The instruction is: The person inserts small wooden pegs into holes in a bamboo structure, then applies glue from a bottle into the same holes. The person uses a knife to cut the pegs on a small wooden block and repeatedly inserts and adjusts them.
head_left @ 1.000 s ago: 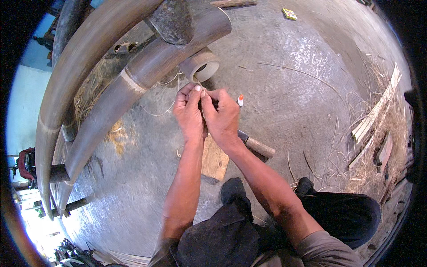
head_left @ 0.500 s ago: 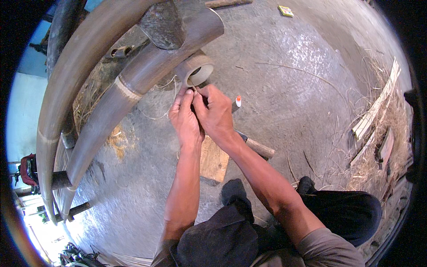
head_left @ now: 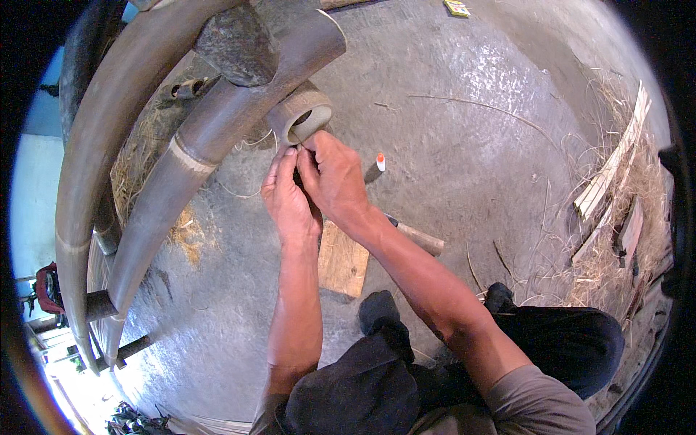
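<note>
Left hand (head_left: 288, 194) and right hand (head_left: 335, 174) pinched on thin strip (head_left: 296, 137) at lower rim of short tube (head_left: 310, 94), beside thick pole (head_left: 239, 109). Looks mid-work: strip not let go, finished share unclear.

You can read no lettering anywhere at this size. The likeliest print before you is on the small, flat, yellow packet (head_left: 457, 8), which lies on the floor (head_left: 464, 167) near the top edge of your view: its face bears blocky marks in contrasting colours, too small for you to make out as letters or numbers. On the small white bottle (head_left: 380, 164) with an orange-red cap, you cannot tell any label.
</note>
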